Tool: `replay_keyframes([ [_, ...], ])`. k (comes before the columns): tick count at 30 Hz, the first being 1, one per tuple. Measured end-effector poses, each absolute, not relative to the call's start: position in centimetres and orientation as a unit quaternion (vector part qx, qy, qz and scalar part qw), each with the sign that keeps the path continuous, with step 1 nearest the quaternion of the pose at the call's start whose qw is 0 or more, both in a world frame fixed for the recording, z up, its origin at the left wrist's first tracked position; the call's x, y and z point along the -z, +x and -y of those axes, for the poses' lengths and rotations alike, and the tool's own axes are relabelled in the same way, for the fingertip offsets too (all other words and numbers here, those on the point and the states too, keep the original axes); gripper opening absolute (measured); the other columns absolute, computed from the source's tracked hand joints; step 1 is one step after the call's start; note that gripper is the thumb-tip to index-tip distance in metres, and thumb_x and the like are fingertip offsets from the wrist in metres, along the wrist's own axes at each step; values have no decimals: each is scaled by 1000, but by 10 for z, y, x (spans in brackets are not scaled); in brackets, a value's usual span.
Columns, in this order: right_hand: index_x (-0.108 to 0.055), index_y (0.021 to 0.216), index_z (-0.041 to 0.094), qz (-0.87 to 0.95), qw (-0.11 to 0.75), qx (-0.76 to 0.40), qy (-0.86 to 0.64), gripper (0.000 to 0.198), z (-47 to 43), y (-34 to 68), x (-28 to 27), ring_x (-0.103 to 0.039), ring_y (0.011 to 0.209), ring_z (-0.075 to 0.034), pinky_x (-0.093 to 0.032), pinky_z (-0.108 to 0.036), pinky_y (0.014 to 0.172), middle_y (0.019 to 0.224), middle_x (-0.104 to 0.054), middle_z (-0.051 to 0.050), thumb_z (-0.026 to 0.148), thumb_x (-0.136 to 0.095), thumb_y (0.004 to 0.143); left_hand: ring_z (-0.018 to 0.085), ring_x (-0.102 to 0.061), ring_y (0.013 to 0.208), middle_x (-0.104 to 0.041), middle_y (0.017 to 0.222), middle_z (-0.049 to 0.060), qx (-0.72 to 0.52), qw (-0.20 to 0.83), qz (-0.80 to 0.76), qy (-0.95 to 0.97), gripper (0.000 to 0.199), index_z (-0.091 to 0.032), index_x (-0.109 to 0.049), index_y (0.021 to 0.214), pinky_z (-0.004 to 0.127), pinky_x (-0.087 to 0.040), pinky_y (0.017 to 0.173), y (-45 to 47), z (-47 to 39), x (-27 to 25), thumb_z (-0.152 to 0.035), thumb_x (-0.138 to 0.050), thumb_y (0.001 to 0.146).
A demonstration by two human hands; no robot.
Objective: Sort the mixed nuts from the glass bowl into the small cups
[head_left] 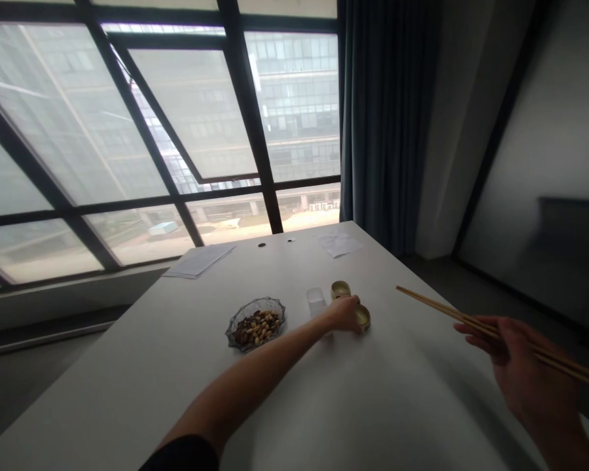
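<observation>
My left hand [342, 314] reaches across the white table and is closed at the side of a small olive-coloured bowl [362, 316]. Its fingertips are partly hidden behind the hand. A second small bowl of the same kind [340, 288] stands just beyond it. To the left of that hand is a transparent cup [316, 299], partly behind my wrist. Over the table's right side, my right hand [520, 366] grips a pair of wooden chopsticks [436, 305], their tips pointing left and away from me. Under my left forearm's far side sits a scalloped glass bowl [231, 330] of mixed nuts [258, 326].
Sheets of paper [199, 260] lie at the table's far left, and crumpled white paper [339, 244] at the far right. Two small round fittings [262, 245] mark the back edge. Behind stand windows and a dark curtain [385, 131].
</observation>
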State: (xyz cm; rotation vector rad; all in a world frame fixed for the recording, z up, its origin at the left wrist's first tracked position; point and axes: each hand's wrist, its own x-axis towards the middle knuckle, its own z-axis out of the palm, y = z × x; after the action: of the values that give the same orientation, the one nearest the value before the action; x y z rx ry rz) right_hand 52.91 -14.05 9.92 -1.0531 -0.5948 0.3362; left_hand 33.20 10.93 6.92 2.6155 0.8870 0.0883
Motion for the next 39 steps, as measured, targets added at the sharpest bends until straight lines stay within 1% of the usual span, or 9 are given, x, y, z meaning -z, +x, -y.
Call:
replay_keyframes([
  [4,-76,85,17,271,808,-177,-493,31,146,532,-92,-78,69,-23,-64,-23,62,78,-78,-10,48,-77,84,27,-65,108,-62,127,10,22,148,-302,941,31,-17,-63,127,45,-57,91,335,-119,-74,-35,-67,102],
  [11,-76,88,16,281,796,-205,-495,34,142,524,-88,-78,72,-22,-64,-22,63,83,-78,-11,51,-75,86,31,-58,120,-57,137,12,55,93,-260,960,34,-18,-62,130,53,-50,101,332,-130,-82,-36,-68,101],
  [22,-77,90,18,284,796,-225,-485,27,136,515,-77,-79,72,-23,-64,-25,62,82,-78,-10,45,-73,88,32,-55,124,-53,141,12,47,116,-239,963,37,-19,-60,134,55,-47,104,323,-135,-74,-36,-67,101],
  [24,-77,90,18,284,797,-227,-482,25,136,512,-77,-79,75,-24,-65,-26,65,82,-78,-9,43,-74,88,34,-53,126,-51,143,12,42,131,-232,963,47,-21,-57,138,55,-46,104,320,-135,-75,-35,-73,96],
  [27,-76,89,18,258,810,-227,-476,23,137,511,-81,-80,80,-24,-66,-26,72,85,-80,-9,40,-74,87,39,-47,130,-48,146,13,28,150,-228,962,84,-27,-51,149,52,-44,105,315,-135,-77,-35,-92,76],
  [29,-76,88,17,233,824,-238,-458,27,138,511,-84,-80,85,-25,-65,-26,77,87,-80,-11,42,-66,91,41,-46,131,-48,145,14,11,153,-233,960,95,-27,-49,151,52,-42,106,314,-134,-78,-37,-96,68],
  [31,-77,90,15,214,833,-257,-441,34,138,511,-86,-79,92,-26,-65,-28,80,88,-80,-14,43,-58,94,39,-48,130,-51,142,14,-4,152,-236,960,74,-23,-55,144,55,-41,107,314,-133,-77,-42,-88,80],
  [34,-77,93,16,212,833,-263,-439,31,138,508,-87,-79,90,-26,-65,-28,79,87,-80,-13,42,-61,93,32,-55,124,-57,136,11,-23,156,-228,961,36,-19,-64,127,55,-43,106,317,-130,-77,-39,-70,98],
  [39,-74,88,19,265,811,-235,-464,26,135,494,-83,-79,73,-23,-65,-25,65,81,-78,-7,45,-73,89,30,-59,119,-59,133,11,-135,172,-249,943,35,-19,-63,128,52,-48,102,303,-112,-79,-38,-69,100],
])
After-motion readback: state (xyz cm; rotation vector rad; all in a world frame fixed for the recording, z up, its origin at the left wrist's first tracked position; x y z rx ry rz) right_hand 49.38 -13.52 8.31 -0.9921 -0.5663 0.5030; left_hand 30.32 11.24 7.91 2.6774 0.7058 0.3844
